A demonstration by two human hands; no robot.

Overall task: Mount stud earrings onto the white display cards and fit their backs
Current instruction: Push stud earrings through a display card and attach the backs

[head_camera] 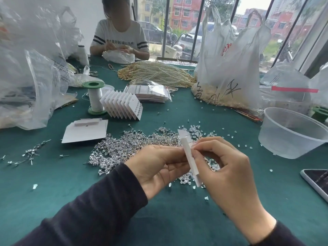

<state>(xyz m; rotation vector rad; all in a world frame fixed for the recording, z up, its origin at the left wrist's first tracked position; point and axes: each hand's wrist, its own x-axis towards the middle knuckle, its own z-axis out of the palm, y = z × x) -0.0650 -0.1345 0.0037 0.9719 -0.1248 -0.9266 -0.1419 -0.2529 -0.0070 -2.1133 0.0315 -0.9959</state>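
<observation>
A white display card [189, 157] stands edge-on to me above the green table, held between both hands. My left hand [159, 167] grips it from the left. My right hand [225, 167] pinches its right face with thumb and forefinger; what sits under the fingertips is hidden. Below the hands lies a wide heap of silver stud earrings [124, 148], with clear earring backs [197, 130] scattered beyond it. A fanned row of filled cards [122, 105] stands behind, and blank cards [85, 131] lie flat to the left.
A clear plastic tub [291, 134] sits at the right, a phone [316, 181] near the right edge. A green-capped spool [95, 97], bagged cards [150, 93], pearl strands [156, 73] and plastic bags [229, 68] crowd the back. Another person [120, 36] works across the table.
</observation>
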